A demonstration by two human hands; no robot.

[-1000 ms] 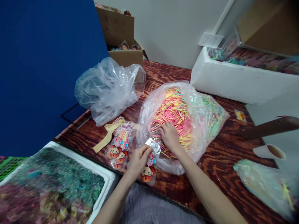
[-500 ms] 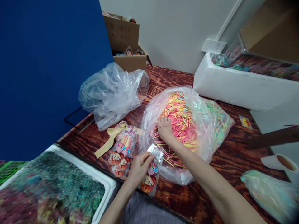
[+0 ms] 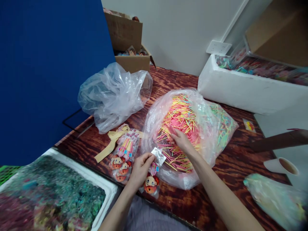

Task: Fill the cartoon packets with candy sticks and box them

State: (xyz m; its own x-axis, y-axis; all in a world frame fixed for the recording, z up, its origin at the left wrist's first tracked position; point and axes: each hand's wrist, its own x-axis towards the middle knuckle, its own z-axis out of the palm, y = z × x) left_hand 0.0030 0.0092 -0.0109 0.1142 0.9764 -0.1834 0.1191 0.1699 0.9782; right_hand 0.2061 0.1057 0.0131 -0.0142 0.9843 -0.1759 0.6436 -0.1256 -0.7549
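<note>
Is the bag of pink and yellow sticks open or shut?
Open: the bag has its rim spread wide, baring the sticks, with the right hand over them.

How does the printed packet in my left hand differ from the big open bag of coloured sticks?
The printed packet is small and shows a cartoon face; the open stick bag is far larger, with no print visible. Your left hand pinches the packet, while the bag sits on the table. Both are see-through plastic.
</note>
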